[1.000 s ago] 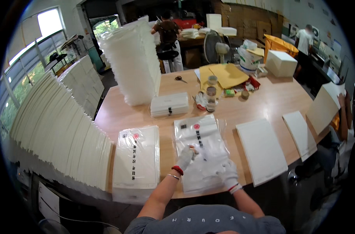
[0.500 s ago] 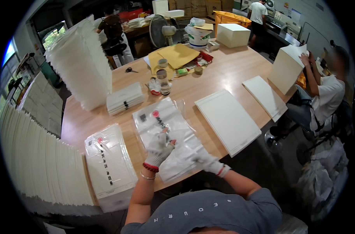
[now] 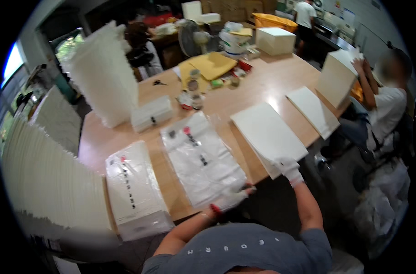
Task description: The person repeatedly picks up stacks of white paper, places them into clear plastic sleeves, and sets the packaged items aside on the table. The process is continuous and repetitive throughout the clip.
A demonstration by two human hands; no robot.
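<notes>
Both of my hands wear white knit gloves. My right hand (image 3: 288,169) grips the near edge of a stack of white paper sheets (image 3: 269,132), whose near corner looks slightly bent up. My left hand (image 3: 231,197), red-cuffed and a little blurred, is at the table's front edge by the near right corner of a clear plastic bag (image 3: 201,160). Its bare fingertips point right and look apart, with nothing seen between them. The bag lies flat, with a red mark and dark print. Left of it lies a filled plastic bag of paper (image 3: 132,187).
Tall white stacks (image 3: 100,75) rise at the left. Folded bags (image 3: 152,114), scissors (image 3: 159,82), tape rolls (image 3: 193,85) and yellow envelopes (image 3: 212,64) lie farther back. At the right are a thinner paper stack (image 3: 312,112) and a seated person (image 3: 386,107) handling a tall paper block (image 3: 337,77).
My left hand has left the bag's middle and moved right to its near corner. My right hand has moved from the bag's side to the paper stack. The view has shifted slightly.
</notes>
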